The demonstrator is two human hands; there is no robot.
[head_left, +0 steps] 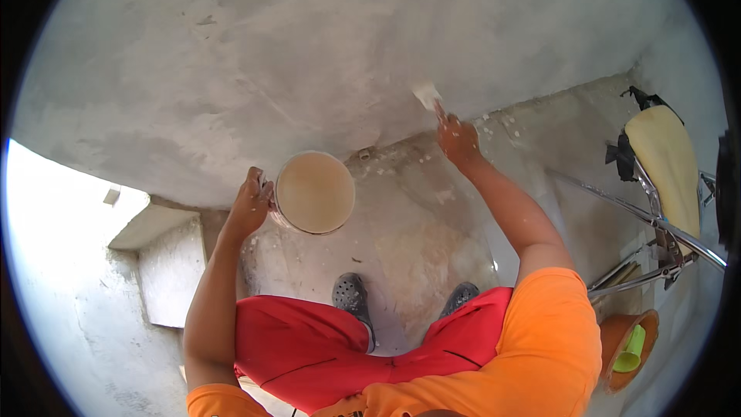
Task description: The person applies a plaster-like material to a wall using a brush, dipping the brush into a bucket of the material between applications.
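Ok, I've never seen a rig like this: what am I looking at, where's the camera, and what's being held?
There is no machine here, just a person working with two bare hands. The only picture comes from a wide fisheye camera on their head, looking down, so straight edges bend toward the rim. Picture left is their left. The red trousers at the bottom are the wearer's own.

The left hand holds a bucket with something cream-coloured inside. The right hand grips a pale, flat-headed tool, against or very near the grey wall.

The floor has pale specks. At the right are a yellow cushion with metal tubing and an orange bowl holding a green cup.
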